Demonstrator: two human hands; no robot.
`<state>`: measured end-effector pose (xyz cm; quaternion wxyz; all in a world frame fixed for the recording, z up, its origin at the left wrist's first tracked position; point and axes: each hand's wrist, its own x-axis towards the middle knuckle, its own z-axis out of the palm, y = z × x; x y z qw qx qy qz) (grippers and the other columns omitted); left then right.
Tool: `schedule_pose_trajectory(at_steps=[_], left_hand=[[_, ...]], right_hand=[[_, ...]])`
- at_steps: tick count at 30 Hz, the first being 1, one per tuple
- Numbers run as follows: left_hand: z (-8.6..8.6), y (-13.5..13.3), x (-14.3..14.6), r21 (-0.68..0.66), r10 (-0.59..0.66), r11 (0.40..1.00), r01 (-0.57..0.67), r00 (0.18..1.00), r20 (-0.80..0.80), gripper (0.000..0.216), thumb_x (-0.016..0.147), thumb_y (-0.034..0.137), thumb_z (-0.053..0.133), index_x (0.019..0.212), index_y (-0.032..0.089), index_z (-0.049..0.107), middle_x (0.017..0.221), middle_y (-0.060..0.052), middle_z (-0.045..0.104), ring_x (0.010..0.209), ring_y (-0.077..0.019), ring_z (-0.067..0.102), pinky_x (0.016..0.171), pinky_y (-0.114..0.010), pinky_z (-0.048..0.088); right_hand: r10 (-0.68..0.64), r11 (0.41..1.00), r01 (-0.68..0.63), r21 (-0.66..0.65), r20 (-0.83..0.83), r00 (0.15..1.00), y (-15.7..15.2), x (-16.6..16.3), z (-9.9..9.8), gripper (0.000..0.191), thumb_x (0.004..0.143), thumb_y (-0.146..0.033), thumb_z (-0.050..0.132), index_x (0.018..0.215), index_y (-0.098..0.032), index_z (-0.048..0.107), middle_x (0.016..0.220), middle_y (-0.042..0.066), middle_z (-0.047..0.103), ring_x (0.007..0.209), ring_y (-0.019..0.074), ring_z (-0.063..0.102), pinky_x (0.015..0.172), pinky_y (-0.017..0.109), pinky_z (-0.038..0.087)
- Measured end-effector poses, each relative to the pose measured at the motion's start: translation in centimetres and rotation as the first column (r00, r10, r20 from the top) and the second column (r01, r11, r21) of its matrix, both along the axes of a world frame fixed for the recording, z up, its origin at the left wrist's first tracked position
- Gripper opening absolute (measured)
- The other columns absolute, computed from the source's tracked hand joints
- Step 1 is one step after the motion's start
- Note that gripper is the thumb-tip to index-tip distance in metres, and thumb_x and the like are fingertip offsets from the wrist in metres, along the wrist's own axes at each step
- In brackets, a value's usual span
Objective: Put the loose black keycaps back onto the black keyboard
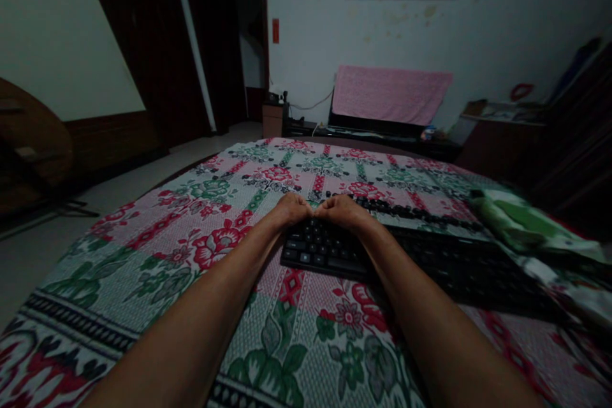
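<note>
A black keyboard (315, 259) lies on the floral cloth, partly covered by my right forearm. At its far left corner my left hand (291, 209) and my right hand (340, 210) meet, fingertips nearly touching. The fingers of both hands are closed in a pinch. Whatever is between them is too small and dark to make out. A row of loose black keycaps (406, 211) stretches behind the keyboard, from beside my right hand off to the right.
The patterned cloth (191, 287) covers the broad table. To the right lie a green-and-white packet (521, 220) and a whitish crumpled item (540, 269). Across the room, a pink towel (389, 94) hangs over a dark, screen-like object on a low stand.
</note>
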<state>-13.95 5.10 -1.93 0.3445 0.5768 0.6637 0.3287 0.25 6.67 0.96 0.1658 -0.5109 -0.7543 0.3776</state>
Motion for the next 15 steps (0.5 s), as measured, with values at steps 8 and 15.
schedule_pose_trajectory(at_steps=[8,15], left_hand=[[0.6,-0.8,-0.4,0.065,-0.081,0.995,0.073,0.988,0.130,0.015,0.056,0.016,0.057,0.070,0.011,0.060,0.052,0.004,0.052,0.047,-0.0056,0.044,0.045,-0.016,0.033],[0.9,-2.0,-1.3,-0.027,-0.148,0.985,0.172,0.908,0.392,0.023,0.063,0.010,0.050,0.083,0.010,0.060,0.052,0.001,0.053,0.042,-0.0059,0.044,0.045,-0.019,0.034]], right_hand=[[0.092,0.971,-0.091,0.221,0.004,0.996,0.7,0.7,-1.0,0.023,0.064,-0.029,0.050,0.072,-0.013,0.064,0.057,-0.002,0.057,0.049,0.0066,0.045,0.046,0.017,0.033],[0.081,0.956,-0.121,0.266,0.156,0.984,1.3,7.1,-1.0,0.028,0.069,-0.033,0.046,0.076,-0.015,0.066,0.067,0.000,0.063,0.063,0.0125,0.055,0.057,0.020,0.039]])
